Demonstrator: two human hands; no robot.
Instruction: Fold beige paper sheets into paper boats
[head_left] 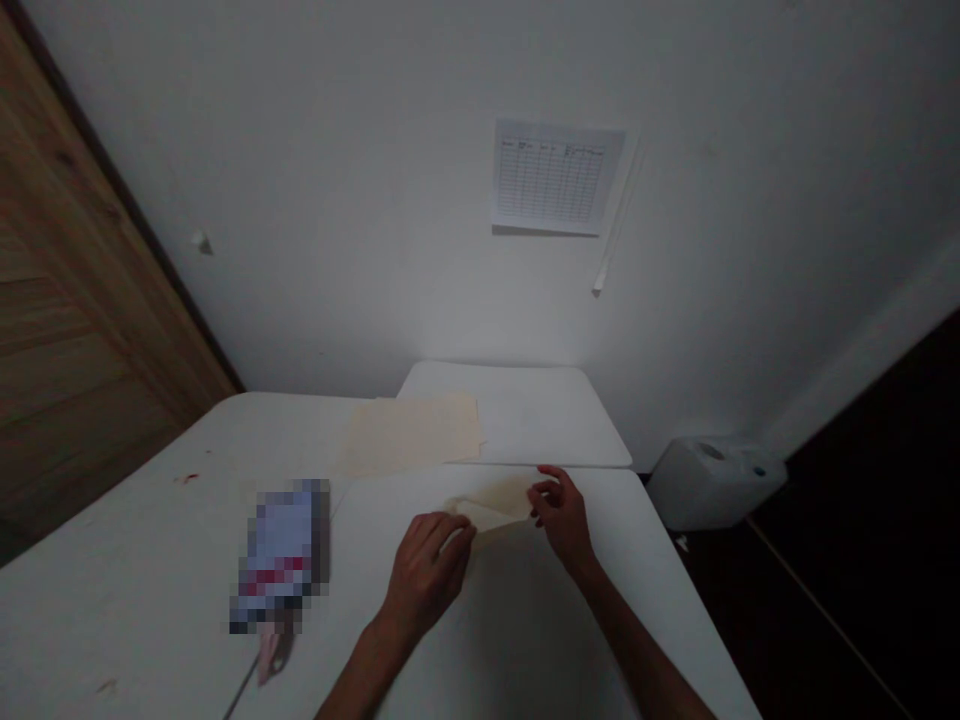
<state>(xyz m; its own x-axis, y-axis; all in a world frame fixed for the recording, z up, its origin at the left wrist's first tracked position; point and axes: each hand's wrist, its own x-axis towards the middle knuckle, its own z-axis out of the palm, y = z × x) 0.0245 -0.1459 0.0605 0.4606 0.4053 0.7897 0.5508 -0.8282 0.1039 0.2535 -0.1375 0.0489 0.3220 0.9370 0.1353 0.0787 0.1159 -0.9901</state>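
Observation:
A cream sheet of paper (493, 514), partly folded over or curled, lies between my hands on the white table. My left hand (424, 566) is closed on its left end, the fingertips pinching the near edge. At the right end, my right hand (564, 520) has its thumb and fingers curled together on the paper, with the index finger lifted a little. My fingers hide both ends of the sheet. Beyond my left hand, more cream sheets (412, 432) lie flat, reaching across the gap between table sections.
A blurred-out blue and red item (279, 548) lies on the table (150, 540) to the left. The wall behind bears a printed chart (556, 178). A white plastic container (709, 485) stands on the floor at right; a wooden door (82, 250) is at left.

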